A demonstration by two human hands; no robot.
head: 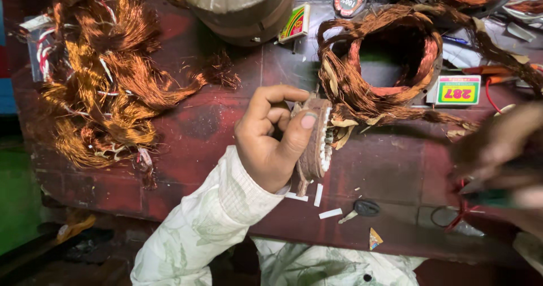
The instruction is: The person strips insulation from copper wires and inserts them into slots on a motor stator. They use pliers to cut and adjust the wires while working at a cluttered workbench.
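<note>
Left hand (271, 142) clamped round a rusty brown stator core (314, 144), thumb pressed flat on its rim; core held on edge over the middle of the red workbench (198, 127). White slot liners show along the core's right face; those slots look empty of wire. Right hand (500, 150) blurred at the frame's right edge; seems to grip a green-handled tool (492, 198), grip cannot be told for sure. Just beyond the core lies a copper winding coil (390, 65), out of the core in one ring. Loose copper wire bundle (102, 82) far left. Judgement: stripping looks largely done; liner remnants remain. White paper strips (322, 204) and a key (362, 209) lie below
</note>
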